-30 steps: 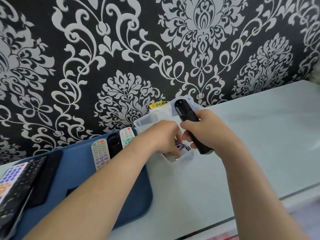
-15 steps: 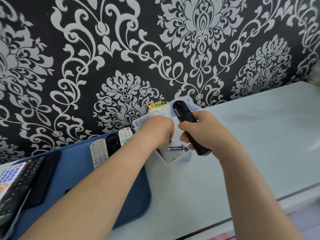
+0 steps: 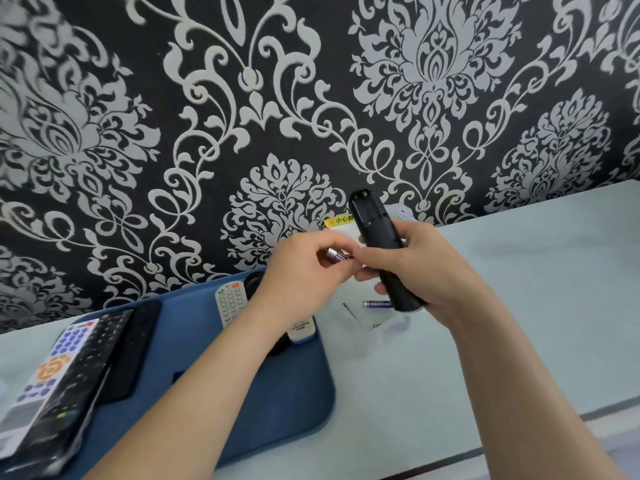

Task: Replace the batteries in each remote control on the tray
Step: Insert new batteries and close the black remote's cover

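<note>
Black remote (image 3: 377,237), batt. bay open, tilted near upright in right hand (image 3: 426,268). Purple battery (image 3: 335,254) pinched in left hand (image 3: 304,271), just beside it. Blue tray (image 3: 207,341) w/ other remotes (image 3: 228,303) at counter (image 3: 519,306) left edge.

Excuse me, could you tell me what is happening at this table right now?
A person is changing remote batteries. The right hand grips a black remote, back up, with its battery compartment open and seemingly empty. The left hand pinches a battery beside it, not yet inserted. A second battery lies in the clear box below. Other remotes lie on the blue tray.
</note>
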`<action>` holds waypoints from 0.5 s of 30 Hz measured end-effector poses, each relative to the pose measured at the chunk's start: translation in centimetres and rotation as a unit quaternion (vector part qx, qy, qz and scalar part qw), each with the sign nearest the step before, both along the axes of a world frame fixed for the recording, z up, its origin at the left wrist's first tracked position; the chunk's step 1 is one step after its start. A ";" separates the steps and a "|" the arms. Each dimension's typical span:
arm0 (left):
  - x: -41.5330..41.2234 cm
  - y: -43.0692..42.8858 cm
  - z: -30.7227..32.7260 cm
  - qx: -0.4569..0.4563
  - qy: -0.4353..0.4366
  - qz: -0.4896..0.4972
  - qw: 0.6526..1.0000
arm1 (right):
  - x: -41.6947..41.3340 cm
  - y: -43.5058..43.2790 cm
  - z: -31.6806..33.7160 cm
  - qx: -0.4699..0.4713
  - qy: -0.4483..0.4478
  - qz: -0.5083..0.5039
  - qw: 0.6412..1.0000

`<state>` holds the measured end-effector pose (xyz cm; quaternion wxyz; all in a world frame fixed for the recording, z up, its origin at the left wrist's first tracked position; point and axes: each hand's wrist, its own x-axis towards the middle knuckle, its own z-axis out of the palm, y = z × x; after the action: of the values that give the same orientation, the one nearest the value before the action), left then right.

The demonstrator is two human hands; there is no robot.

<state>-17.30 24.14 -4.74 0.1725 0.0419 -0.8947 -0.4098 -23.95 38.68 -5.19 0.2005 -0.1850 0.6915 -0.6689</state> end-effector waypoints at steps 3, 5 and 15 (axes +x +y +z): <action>1.8 -1.3 0.8 0.082 0.036 0.044 0.995 | 0.9 -1.2 0.5 -0.040 -0.022 -0.007 0.999; 2.8 -2.2 1.4 0.230 0.058 0.055 0.970 | 1.4 -1.8 0.7 -0.068 -0.033 -0.008 0.997; 6.6 -5.1 1.6 0.452 0.001 0.044 0.891 | 3.9 -6.0 1.0 -0.141 -0.069 0.085 0.984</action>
<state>-10.69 19.02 -3.11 0.1537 0.1543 -0.6100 -0.7618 -20.00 32.68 -4.21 0.2759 -0.2235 0.5561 -0.7515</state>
